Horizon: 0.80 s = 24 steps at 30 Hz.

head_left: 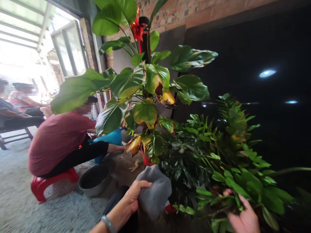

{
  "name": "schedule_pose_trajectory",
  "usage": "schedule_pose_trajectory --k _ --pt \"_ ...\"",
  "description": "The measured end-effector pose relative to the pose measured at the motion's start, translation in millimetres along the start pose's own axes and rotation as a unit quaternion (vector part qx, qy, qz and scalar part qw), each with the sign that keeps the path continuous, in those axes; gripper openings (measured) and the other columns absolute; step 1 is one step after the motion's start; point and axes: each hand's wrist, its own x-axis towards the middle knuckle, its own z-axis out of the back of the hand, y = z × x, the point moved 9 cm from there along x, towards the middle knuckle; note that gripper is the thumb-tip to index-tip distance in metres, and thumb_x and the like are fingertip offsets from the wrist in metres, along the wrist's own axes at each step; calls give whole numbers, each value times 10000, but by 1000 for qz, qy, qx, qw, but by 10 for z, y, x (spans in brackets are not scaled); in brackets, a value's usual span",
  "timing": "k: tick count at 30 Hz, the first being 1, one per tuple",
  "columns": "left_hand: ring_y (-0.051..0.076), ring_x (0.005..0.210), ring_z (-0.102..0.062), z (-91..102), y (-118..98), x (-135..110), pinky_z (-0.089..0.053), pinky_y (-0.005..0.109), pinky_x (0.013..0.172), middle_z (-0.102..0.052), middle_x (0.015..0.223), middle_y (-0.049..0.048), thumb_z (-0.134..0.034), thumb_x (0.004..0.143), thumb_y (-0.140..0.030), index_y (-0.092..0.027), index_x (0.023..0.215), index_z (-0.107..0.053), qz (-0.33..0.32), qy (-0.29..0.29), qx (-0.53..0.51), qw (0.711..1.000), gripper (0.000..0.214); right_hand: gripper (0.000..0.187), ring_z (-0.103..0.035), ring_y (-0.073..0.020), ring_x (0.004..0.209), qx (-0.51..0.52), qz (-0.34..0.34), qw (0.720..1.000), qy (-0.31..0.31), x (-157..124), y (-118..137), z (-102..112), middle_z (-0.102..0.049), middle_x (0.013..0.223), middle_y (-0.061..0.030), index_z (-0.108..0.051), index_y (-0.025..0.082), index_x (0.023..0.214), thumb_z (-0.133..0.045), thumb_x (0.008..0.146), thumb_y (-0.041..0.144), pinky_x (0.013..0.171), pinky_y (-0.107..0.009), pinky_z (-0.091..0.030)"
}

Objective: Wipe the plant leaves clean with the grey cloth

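Observation:
My left hand (pixel 133 195) is closed on a grey cloth (pixel 154 191) bunched in front of the plants, a bracelet on its wrist. My right hand (pixel 243 216) reaches up under a low stem of a bushy plant with small glossy leaves (pixel 218 155), its fingers partly hidden among the leaflets. Behind stands a tall plant with large leaves (pixel 136 84), some yellowed and brown at the edges, tied round a dark pole with a red ribbon (pixel 137 29).
A person in a maroon shirt (pixel 58 139) crouches on a red stool (pixel 46 184) to the left, beside a grey metal basin (pixel 94 179) and a blue container (pixel 109 139). More people sit further left. A brick wall and dark glossy panel stand behind.

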Motion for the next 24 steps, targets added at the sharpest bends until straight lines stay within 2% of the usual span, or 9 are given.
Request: schedule_pose_trajectory --k 5,7,9,12,14,16,18,22,24 --pt "154 440 -617 -300 -1158 -281 -513 241 484 -678 539 13 -612 595 8 -110 746 -653 -224 -16 -79 971 195 169 -576 -117 434 -4 29 1000 -6 104 48 60 -627 526 24 -591 182 741 -469 670 89 429 -215 -520" --pt "128 427 -604 -383 -1404 -219 -518 222 505 -664 527 -14 -595 609 21 -113 809 -656 -256 -20 -114 960 248 182 -586 -114 454 -6 42 999 9 196 54 77 -638 546 27 -600 182 755 -496 646 80 446 -204 -529" --pt "128 400 -589 -371 -1228 -58 -515 225 493 -642 492 -34 -604 639 -13 -134 846 -655 -197 -40 -85 976 245 182 -586 -106 453 6 50 999 20 271 45 95 -638 550 34 -605 182 763 -515 640 82 454 -191 -531" --pt "191 386 -594 -175 -497 72 -508 292 446 -635 451 16 -633 667 -86 -122 799 -655 -56 -66 9 996 139 163 -588 -107 456 13 51 998 31 322 22 102 -631 538 32 -602 177 749 -520 635 94 464 -194 -537" --pt "216 409 -611 -61 -45 8 -513 314 452 -658 470 75 -631 678 -114 -105 717 -652 27 -52 46 997 45 157 -592 -110 466 5 54 998 38 317 22 91 -632 537 26 -598 175 732 -520 623 95 471 -198 -538" --pt "215 434 -625 -66 86 -137 -519 303 473 -677 502 102 -621 678 -110 -99 659 -647 53 -26 45 997 35 156 -586 -109 463 5 62 997 38 295 43 88 -631 535 28 -599 177 728 -518 621 99 471 -200 -534" --pt "198 438 -626 -222 -199 -275 -515 279 477 -685 521 90 -607 657 -62 -94 647 -649 -9 1 6 1000 54 149 -576 -108 450 7 64 997 32 269 57 90 -627 529 31 -600 179 724 -512 628 107 463 -203 -530" --pt "150 455 -618 -694 -1178 -375 -516 238 506 -690 562 19 -584 602 23 -113 752 -663 -217 44 -109 969 217 154 -576 -111 440 2 62 998 26 214 64 63 -625 526 30 -597 178 718 -498 629 101 452 -202 -526" --pt "134 438 -603 -837 -1270 -244 -517 232 520 -677 550 -20 -591 611 6 -147 828 -661 -229 43 -121 965 275 166 -578 -110 438 8 62 998 20 182 58 46 -625 528 36 -595 180 727 -499 631 86 442 -200 -524"
